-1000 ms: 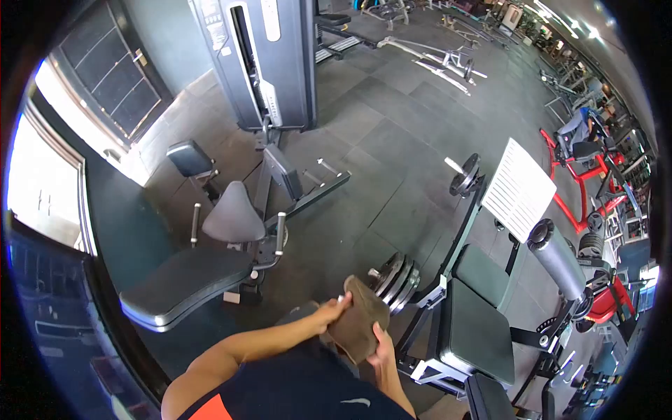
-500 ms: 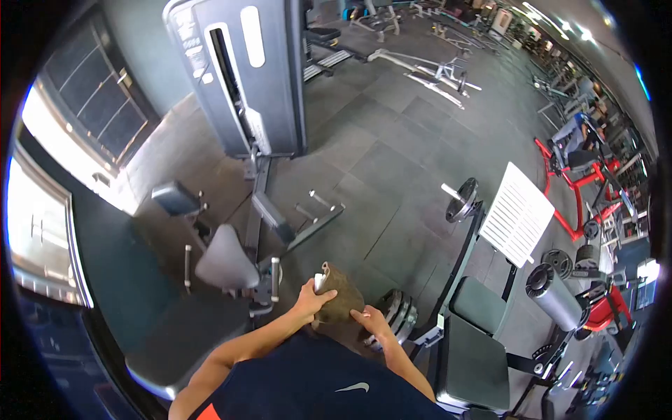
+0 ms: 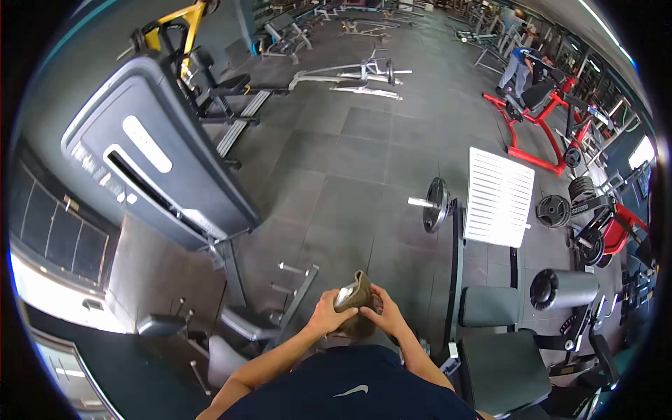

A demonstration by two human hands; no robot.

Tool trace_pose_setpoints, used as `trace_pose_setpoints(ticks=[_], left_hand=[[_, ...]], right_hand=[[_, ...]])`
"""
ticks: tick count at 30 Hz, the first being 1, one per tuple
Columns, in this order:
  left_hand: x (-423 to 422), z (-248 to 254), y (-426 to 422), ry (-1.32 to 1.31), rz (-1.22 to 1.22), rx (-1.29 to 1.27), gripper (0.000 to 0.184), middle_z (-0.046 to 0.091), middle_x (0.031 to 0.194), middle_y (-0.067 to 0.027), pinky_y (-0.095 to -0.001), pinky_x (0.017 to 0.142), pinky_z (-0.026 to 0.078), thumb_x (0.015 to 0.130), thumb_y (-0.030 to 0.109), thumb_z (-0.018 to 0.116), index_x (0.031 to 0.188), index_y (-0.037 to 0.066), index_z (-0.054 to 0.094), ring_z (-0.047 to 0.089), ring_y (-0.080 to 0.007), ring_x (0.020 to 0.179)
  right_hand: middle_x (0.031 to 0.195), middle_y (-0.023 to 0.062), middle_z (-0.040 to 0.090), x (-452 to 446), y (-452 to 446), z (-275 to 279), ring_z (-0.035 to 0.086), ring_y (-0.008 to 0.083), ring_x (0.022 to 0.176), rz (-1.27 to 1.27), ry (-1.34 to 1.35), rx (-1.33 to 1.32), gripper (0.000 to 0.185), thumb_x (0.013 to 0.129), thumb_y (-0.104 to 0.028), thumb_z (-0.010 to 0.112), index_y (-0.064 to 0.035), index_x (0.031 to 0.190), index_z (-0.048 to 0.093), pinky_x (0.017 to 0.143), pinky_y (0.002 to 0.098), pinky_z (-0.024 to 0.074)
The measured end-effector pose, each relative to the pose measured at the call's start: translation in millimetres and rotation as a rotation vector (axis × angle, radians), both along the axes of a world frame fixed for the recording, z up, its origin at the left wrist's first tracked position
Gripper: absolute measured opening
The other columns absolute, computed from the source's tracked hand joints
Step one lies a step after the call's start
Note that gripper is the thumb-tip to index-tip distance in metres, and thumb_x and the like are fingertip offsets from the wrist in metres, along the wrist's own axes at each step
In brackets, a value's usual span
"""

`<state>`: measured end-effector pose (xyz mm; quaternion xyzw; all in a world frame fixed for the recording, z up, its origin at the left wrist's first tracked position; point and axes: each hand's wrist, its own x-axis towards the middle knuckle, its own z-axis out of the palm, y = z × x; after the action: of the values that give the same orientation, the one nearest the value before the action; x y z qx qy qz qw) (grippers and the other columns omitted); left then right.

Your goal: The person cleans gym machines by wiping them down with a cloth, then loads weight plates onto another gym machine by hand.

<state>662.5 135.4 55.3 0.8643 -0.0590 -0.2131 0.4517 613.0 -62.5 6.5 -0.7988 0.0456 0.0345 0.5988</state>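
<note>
A brown-green cloth (image 3: 362, 288), folded over with its top edge standing up, is held between my two hands in front of my chest. My left hand (image 3: 327, 315) is closed on its left side, thumb pointing inward. From the right, my right hand (image 3: 386, 313) grips the cloth, its thumb close to the left thumb. A small white and silvery item (image 3: 344, 297) shows between the left fingers and the cloth; its kind I cannot make out. The lower part of the cloth hangs in shadow by my dark shirt.
On the left stands a grey weight-stack machine (image 3: 161, 154) with a padded seat (image 3: 227, 357). At the right are a leg press with a white footplate (image 3: 499, 197), a weight plate (image 3: 436, 204) and a black pad (image 3: 500, 367). Farther off, a person (image 3: 519, 68) bends beside a red machine (image 3: 535, 133).
The view has turned left and lifted, so the machines sit elsewhere in it. My hands have come closer together, and the cloth, spread wider before, is now bunched between them.
</note>
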Motion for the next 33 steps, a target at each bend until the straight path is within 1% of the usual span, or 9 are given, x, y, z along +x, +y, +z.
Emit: trace_pose_setpoints(ticks=[7,8,12,15,18,25,28,29,33], left_hand=[[175.8,-10.4,-78.3,-0.066,-0.064,0.034,0.079,0.052,0.123,-0.0244,-0.0413,0.099,0.042,0.068,0.045,0.081,0.122,-0.004,0.052,0.053,-0.0363,0.115],[199.6,-15.6,-84.2,-0.148,-0.084,0.074,0.079,0.052,0.122,-0.0236,-0.0417,0.098,0.042,0.067,0.045,0.081,0.122,-0.004,0.052,0.053,-0.0363,0.115],[292.4,18.2,-114.1,-0.067,0.049,0.019,0.079,0.057,0.117,-0.0236,-0.0393,0.096,0.044,0.065,0.036,0.084,0.123,-0.005,0.051,0.056,-0.035,0.111],[359.9,12.7,-130.7,-0.091,0.084,-0.021,0.079,0.057,0.118,-0.0238,-0.0393,0.095,0.045,0.065,0.035,0.085,0.123,-0.007,0.051,0.057,-0.0328,0.111],[436.6,-5.0,-148.4,-0.041,0.122,-0.071,0.075,0.059,0.115,-0.0208,-0.037,0.091,0.047,0.063,0.028,0.086,0.121,-0.007,0.053,0.059,-0.029,0.106],[645.7,-27.1,-223.8,0.058,-0.089,-0.179,0.059,0.056,0.106,-0.0132,-0.0357,0.087,0.045,0.061,0.018,0.087,0.107,-0.005,0.058,0.056,-0.025,0.097],[726.1,-33.4,-268.7,-0.18,-0.353,-0.129,0.055,0.054,0.105,-0.0122,-0.0353,0.085,0.045,0.063,0.018,0.086,0.105,-0.004,0.058,0.056,-0.0251,0.096],[754.7,-37.9,-293.9,-0.139,-0.425,-0.138,0.053,0.054,0.104,-0.0121,-0.0356,0.085,0.045,0.064,0.017,0.086,0.104,-0.003,0.058,0.056,-0.025,0.095],[822.1,-25.1,-369.4,-0.007,-0.64,-0.096,0.041,0.055,0.098,-0.0108,-0.036,0.08,0.045,0.067,0.014,0.083,0.096,-0.001,0.058,0.055,-0.0231,0.09]], right_hand=[[0.109,0.0132,0.06,194.8,-101.6,28.4,0.057,0.0282,0.102,0.29,0.097,-0.224,0.046,0.075,-0.018,0.073,-0.0053,0.116,0.058,0.091,0.037,0.046],[0.1,0.0136,0.06,219.4,-113.2,15.5,0.056,0.0316,0.094,0.268,-0.108,-0.328,0.038,0.073,-0.018,0.073,-0.003,0.104,0.059,0.087,0.0375,0.0455],[0.095,0.0162,0.062,318.1,-145.4,35.3,0.058,0.0366,0.092,0.251,-0.467,-0.393,0.037,0.071,-0.02,0.072,-0.0045,0.102,0.059,0.08,0.0421,0.0465],[0.088,0.0183,0.065,380.9,-166.4,66.6,0.062,0.0389,0.087,0.288,0.004,-0.276,0.035,0.073,-0.022,0.073,-0.0049,0.1,0.059,0.076,0.0443,0.0482],[0.078,0.018,0.065,434.0,-188.1,60.6,0.062,0.04,0.079,0.115,-0.135,-0.142,0.033,0.077,-0.026,0.072,-0.0043,0.097,0.06,0.07,0.0457,0.0478],[0.089,0.0185,0.068,571.9,-280.6,71.1,0.063,0.0374,0.087,0.133,0.038,-0.371,0.037,0.078,-0.029,0.07,-0.0078,0.108,0.066,0.075,0.0458,0.0488],[0.084,0.0178,0.067,612.1,-309.2,54.3,0.063,0.0379,0.085,-0.027,-0.188,-0.248,0.032,0.079,-0.029,0.069,-0.0078,0.102,0.066,0.073,0.0459,0.0486],[0.078,0.0147,0.066,621.4,-319.0,64.2,0.063,0.0368,0.077,-0.033,-0.177,-0.301,0.026,0.083,-0.03,0.065,-0.0059,0.093,0.064,0.067,0.0452,0.0462],[0.078,0.0155,0.064,651.2,-350.9,78.7,0.061,0.036,0.075,-0.217,0.08,-0.234,0.028,0.084,-0.033,0.064,-0.0057,0.091,0.064,0.067,0.045,0.0457]])
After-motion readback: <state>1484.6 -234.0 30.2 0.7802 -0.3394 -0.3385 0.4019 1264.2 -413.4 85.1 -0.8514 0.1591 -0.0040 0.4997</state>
